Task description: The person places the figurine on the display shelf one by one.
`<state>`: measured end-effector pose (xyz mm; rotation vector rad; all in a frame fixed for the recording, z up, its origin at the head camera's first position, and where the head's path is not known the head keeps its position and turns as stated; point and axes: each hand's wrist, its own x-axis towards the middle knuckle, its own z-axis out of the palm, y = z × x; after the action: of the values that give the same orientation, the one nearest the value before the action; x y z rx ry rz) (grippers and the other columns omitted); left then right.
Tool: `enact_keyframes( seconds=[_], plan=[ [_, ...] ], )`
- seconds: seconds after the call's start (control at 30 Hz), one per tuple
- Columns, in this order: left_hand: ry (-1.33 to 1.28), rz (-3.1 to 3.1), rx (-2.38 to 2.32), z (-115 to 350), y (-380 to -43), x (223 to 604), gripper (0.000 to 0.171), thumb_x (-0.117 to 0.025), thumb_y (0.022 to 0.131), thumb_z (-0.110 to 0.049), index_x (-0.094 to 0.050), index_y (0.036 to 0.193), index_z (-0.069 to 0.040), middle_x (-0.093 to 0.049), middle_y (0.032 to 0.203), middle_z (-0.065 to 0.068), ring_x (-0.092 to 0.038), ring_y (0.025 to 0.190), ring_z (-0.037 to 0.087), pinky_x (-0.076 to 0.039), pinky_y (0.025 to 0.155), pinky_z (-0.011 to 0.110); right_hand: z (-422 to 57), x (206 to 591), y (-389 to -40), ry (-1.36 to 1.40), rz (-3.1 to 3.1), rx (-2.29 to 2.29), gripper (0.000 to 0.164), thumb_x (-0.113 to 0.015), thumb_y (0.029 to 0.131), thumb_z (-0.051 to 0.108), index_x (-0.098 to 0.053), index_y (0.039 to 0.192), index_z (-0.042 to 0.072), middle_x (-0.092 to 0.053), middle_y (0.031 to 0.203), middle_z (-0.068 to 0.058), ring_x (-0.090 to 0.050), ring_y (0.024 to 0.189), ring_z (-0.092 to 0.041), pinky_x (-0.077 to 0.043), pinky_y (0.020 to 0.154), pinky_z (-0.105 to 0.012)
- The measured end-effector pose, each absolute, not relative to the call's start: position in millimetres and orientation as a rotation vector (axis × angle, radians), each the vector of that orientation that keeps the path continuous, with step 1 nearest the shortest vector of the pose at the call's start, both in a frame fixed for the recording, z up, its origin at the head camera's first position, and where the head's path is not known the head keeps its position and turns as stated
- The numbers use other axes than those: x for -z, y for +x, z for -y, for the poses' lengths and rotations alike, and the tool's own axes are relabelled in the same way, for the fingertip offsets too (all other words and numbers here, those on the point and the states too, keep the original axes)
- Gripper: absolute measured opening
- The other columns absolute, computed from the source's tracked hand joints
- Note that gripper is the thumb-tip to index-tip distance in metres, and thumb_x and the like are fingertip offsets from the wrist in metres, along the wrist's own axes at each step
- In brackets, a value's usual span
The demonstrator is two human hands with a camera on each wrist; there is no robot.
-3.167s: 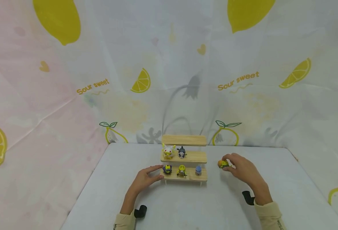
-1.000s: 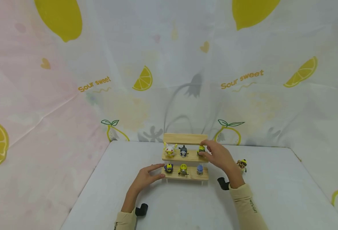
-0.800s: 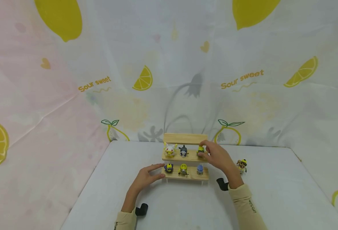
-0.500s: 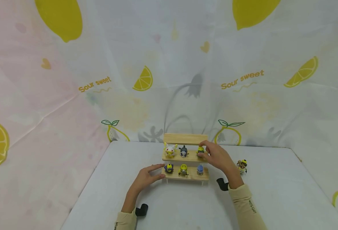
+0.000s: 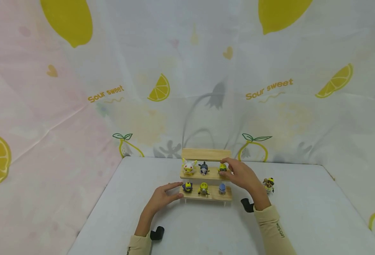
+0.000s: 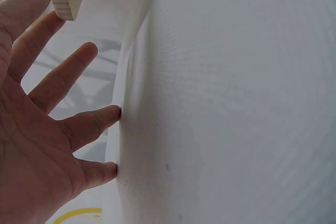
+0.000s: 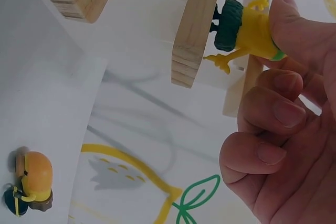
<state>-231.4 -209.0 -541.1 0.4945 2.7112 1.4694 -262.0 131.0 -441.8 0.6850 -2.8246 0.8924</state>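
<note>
In the head view a three-tier wooden display shelf [image 5: 206, 154] stands at the back of the table. At the right end of its middle tier my right hand [image 5: 243, 175] has thumb and index at a yellow-and-green toy figurine [image 7: 252, 30]. In the right wrist view the figurine's feet are at the board, the thumb lies over its head, and the other fingers are curled. My left hand [image 5: 162, 198] touches the left end of the lower tier with thumb and index, its other fingers spread straight. Beside it sits a dark-caped yellow figurine [image 5: 187, 187].
The middle tier also bears a white figurine [image 5: 188, 167] and a dark-haired one [image 5: 203, 169]. On the lower tier are a yellow figurine [image 5: 203, 188] and a blue one [image 5: 222, 188]. Another figurine [image 5: 268, 185] is on the table at right. A lemon-print cloth [image 5: 136, 117] hangs behind.
Since the oldest frame my right hand has carried the yellow-and-green figurine left, from beside the shelf onto the middle tier. Over the last second it barely moves. The left hand stays at the shelf.
</note>
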Motion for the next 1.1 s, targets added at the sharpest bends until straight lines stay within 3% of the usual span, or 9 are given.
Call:
enact_keyframes(
  seconds=[0.6, 0.77, 1.1],
  plan=[
    [0.49, -2.714, -1.462, 208.9, -231.0, 540.8, 0.052, -0.077, 0.084, -0.045, -0.067, 0.13, -0.024, -0.063, 0.131, -0.004, -0.048, 0.132, 0.032, -0.035, 0.109, 0.058, -134.3, 439.9, -257.8, 0.703, 2.804, -0.897, 0.047, -0.073, 0.091, 0.031, -0.06, 0.129, 0.005, -0.041, 0.07, 0.002, -0.034, 0.057, -0.012, -0.029, 0.05, -0.028],
    [0.505, -2.713, -1.457, 207.4, -231.1, 542.3, 0.052, -0.077, 0.084, -0.045, -0.067, 0.13, -0.022, -0.063, 0.131, -0.002, -0.048, 0.131, 0.034, -0.034, 0.11, 0.057, -137.6, 441.0, -255.8, 0.672, 2.815, -0.881, 0.046, -0.074, 0.09, 0.032, -0.061, 0.127, 0.009, -0.041, 0.069, 0.002, -0.035, 0.058, -0.012, -0.029, 0.051, -0.029],
    [0.514, -2.72, -1.464, 209.4, -232.4, 541.6, 0.052, -0.077, 0.083, -0.046, -0.067, 0.129, -0.026, -0.063, 0.13, -0.005, -0.051, 0.13, 0.029, -0.033, 0.112, 0.052, -153.9, 439.8, -248.2, 0.64, 2.792, -0.887, 0.046, -0.075, 0.09, 0.031, -0.061, 0.129, 0.01, -0.039, 0.065, 0.003, -0.03, 0.054, -0.009, -0.027, 0.05, -0.026]
  ],
)
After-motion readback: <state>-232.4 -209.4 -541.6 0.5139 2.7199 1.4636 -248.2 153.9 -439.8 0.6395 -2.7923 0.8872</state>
